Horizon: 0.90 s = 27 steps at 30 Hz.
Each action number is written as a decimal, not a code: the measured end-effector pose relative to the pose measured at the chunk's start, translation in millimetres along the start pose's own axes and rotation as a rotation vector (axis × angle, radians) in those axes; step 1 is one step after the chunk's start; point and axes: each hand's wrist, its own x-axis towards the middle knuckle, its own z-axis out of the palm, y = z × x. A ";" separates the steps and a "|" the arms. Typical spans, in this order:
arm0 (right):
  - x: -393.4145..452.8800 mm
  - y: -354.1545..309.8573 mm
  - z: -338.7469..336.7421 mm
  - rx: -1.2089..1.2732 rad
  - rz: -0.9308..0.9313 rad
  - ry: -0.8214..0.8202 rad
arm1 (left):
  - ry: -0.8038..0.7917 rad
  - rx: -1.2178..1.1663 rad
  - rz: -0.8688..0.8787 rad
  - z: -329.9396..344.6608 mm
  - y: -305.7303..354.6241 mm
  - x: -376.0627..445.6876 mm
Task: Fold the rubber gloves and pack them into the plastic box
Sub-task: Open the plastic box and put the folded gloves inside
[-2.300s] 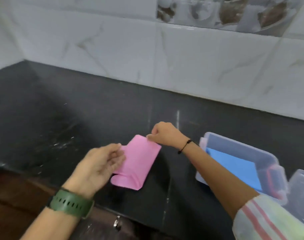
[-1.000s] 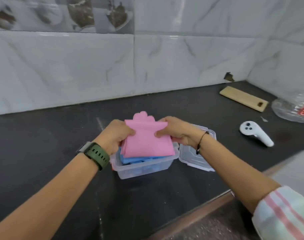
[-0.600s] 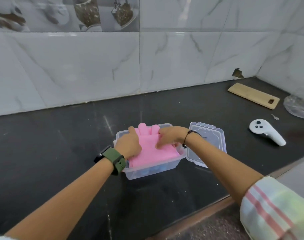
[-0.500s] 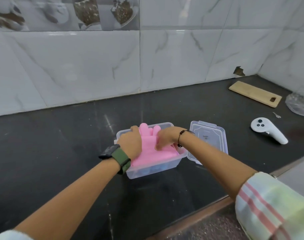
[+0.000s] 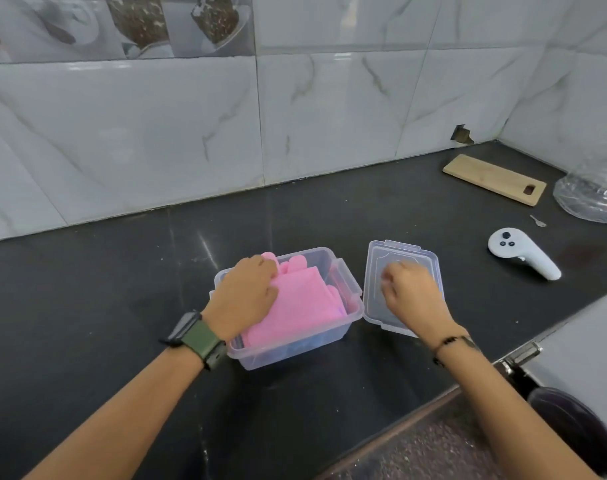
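A clear plastic box (image 5: 351, 286) stands on the black counter. Inside it, a folded pink rubber glove (image 5: 305, 306) lies on top, its fingertips poking over the far rim. Something blue (image 5: 312, 342) shows through the front wall beneath it. My left hand (image 5: 246, 292) presses down on the pink glove's left part, fingers curled on it. The box's clear lid (image 5: 400, 251) lies flat just right of the box. My right hand (image 5: 409, 294) is over the lid with fingers bent loosely downward, gripping nothing that I can see.
A white handheld controller (image 5: 523, 254) lies to the right of the lid. Farther back right are a wooden board (image 5: 492, 178), a small metal piece (image 5: 538, 221) and a clear plastic container (image 5: 593, 195). The counter's front edge (image 5: 416, 414) runs diagonally at lower right.
The pink glove went from being folded on the counter into the box under both hands. My right hand has since left the glove and moved right over the lid; the left hand stays.
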 end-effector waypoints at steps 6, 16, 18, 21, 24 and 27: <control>-21.8 30.6 29.2 -0.018 -0.059 -0.260 | 0.284 -0.273 -0.107 -12.8 -6.6 -15.7; -22.5 16.7 4.0 -0.205 -0.329 -0.028 | 0.352 -0.477 -0.018 -13.1 26.5 -21.1; -16.5 13.9 -28.4 -0.109 -0.222 0.162 | 0.341 -0.546 -0.032 -13.6 36.4 -12.3; -10.0 10.7 -90.4 0.212 -0.126 0.431 | 0.304 -0.700 -0.090 -16.8 46.3 3.6; -15.4 -0.2 -155.6 0.751 -0.148 0.532 | 0.249 -1.003 -0.195 -30.4 47.4 15.1; -15.2 -9.2 -191.8 1.343 -0.227 0.395 | 0.281 -1.446 -0.233 -57.6 40.5 15.0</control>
